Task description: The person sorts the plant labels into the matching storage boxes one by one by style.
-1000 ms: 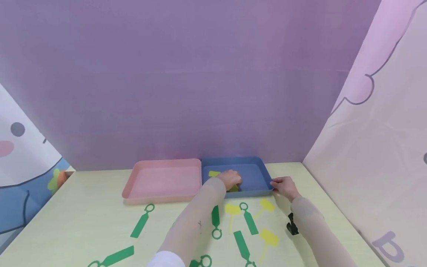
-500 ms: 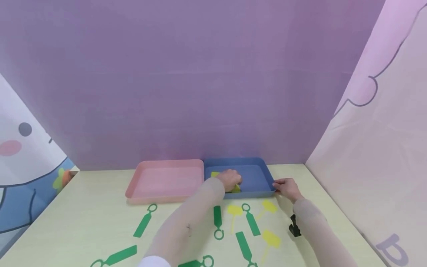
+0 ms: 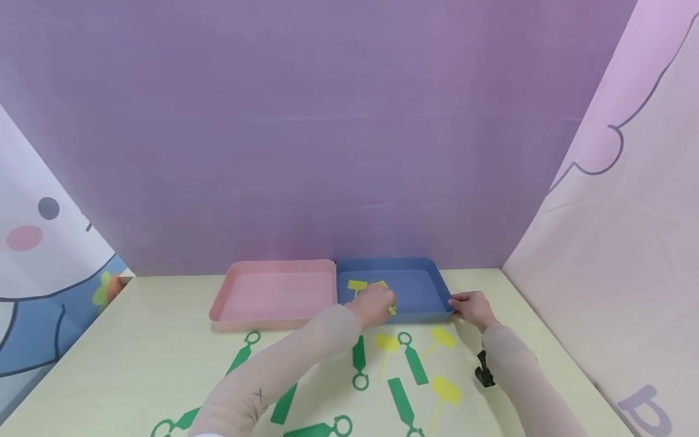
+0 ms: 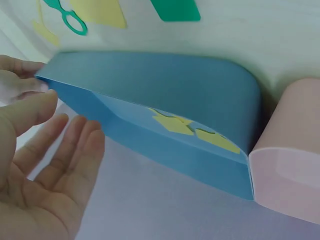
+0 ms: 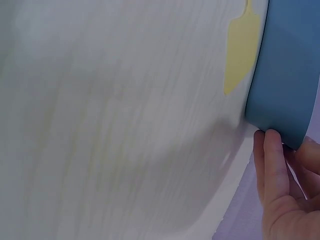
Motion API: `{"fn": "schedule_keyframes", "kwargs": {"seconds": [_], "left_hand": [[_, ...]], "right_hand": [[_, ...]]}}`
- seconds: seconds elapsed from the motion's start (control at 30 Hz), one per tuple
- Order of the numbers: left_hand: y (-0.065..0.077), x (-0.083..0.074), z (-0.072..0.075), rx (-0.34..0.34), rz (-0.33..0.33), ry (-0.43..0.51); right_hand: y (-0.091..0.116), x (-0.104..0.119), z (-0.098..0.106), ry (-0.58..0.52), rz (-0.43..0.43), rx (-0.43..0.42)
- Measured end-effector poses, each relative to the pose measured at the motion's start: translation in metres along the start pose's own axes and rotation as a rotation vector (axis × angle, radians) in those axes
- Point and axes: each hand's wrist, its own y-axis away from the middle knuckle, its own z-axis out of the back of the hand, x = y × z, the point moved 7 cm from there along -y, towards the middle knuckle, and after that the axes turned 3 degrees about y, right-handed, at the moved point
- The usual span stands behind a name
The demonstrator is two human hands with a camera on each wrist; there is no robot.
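Over the blue tray (image 3: 415,290), my left hand (image 3: 374,304) hangs with loosely spread fingers (image 4: 90,170). Nothing shows between those fingers in the left wrist view. Yellow tags with thin stems (image 3: 357,284) lie on the tray floor, partly behind that hand; the left wrist view shows them as yellow pieces (image 4: 172,125) beyond the rim. At the tray's near right corner, my right hand (image 3: 474,308) pinches the wall, thumb on one side and fingers (image 5: 274,160) against the other. A bit of yellow shows beside the left hand's fingertips in the head view.
A pink tray (image 3: 275,292) adjoins the blue one on the left. Several green ring-ended tags (image 3: 416,365) and yellow stemmed tags (image 3: 446,389) lie on the pale table in front. A small black object (image 3: 483,370) stands beside the right forearm. A purple backdrop (image 3: 327,152) rises behind.
The left forearm has swung toward the lower left and its hand has turned, uncovering another green tag and a second yellow tag top beyond the hand. The right hand stays on the tray corner.
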Motion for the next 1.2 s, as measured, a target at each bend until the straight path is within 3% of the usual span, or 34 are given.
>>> {"fn": "schedule_keyframes", "kwargs": {"seconds": [0.3,0.53,0.77,1.03,1.2], "left_hand": [[0.034,-0.001,0.002,-0.037,0.097,0.042],[0.055,-0.006,-0.022,0.075,0.153,0.087],[0.063,-0.016,-0.035,0.083,0.144,0.069],[0.062,-0.017,-0.057,0.12,0.233,0.065],[0.061,-0.017,-0.058,0.127,0.247,0.089]], "right_hand": [[0.0,-0.001,0.0,0.012,0.008,0.007],[-0.001,-0.001,0.001,0.017,0.005,0.013],[0.0,0.0,0.001,0.019,0.003,0.016],[0.0,-0.001,0.0,0.026,0.001,0.015],[0.0,-0.001,0.0,0.022,0.0,0.01]]}}
